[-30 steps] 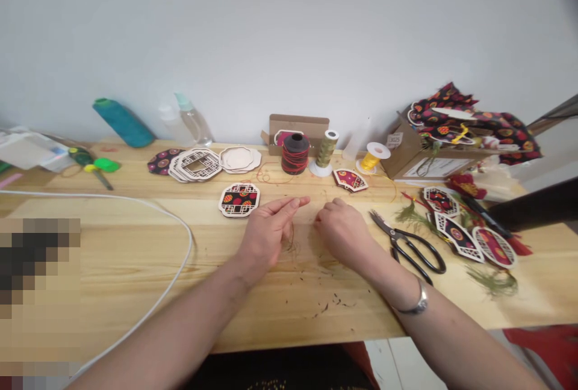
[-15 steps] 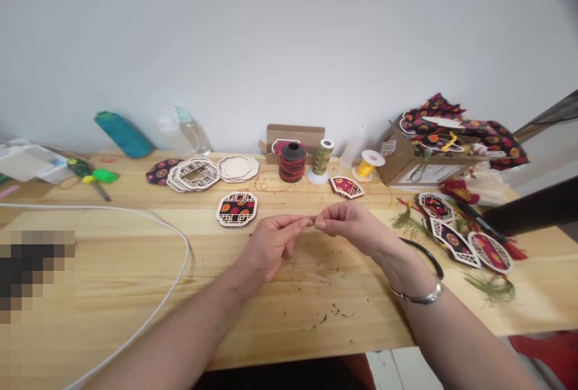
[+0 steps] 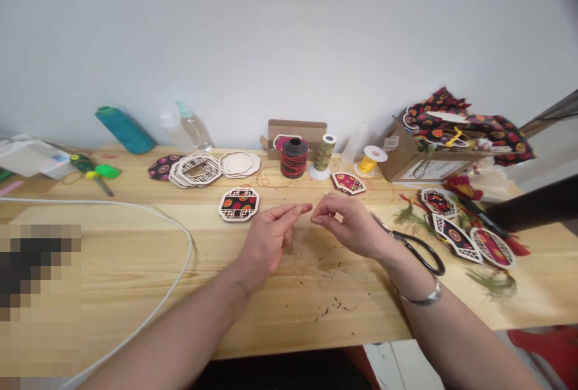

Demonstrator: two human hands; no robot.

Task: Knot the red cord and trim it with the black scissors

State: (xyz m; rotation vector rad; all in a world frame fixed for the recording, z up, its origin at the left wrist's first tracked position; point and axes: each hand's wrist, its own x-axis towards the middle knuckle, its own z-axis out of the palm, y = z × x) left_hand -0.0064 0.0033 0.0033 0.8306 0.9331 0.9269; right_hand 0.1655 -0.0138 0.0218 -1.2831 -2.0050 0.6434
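Note:
My left hand (image 3: 273,233) is closed over the table, its thumb pressed along the index finger. Whatever it pinches is too fine to make out; faint thin strands show just below it. Facing it, my right hand (image 3: 345,224) also makes a pinch, with a small gap between the two sets of fingertips. What the right fingers hold, if anything, cannot be seen. Black-handled scissors (image 3: 422,251) lie beside my right wrist, partly hidden by it. Just left of my left hand rests an octagonal fretwork ornament (image 3: 239,204) with patterned fabric.
Along the wall stand a red-and-black cord spool (image 3: 293,160), a green thread spool (image 3: 323,155) and a yellow spool (image 3: 368,164). Fretwork frames (image 3: 198,168) are stacked at the left. A cardboard box (image 3: 406,155) and several ornaments (image 3: 456,239) occupy the right. A white cable (image 3: 180,227) curves across the left.
My fingertips, which were together, have come apart slightly. My right hand has shifted a little, and more of the scissors shows. The camera view has moved slightly.

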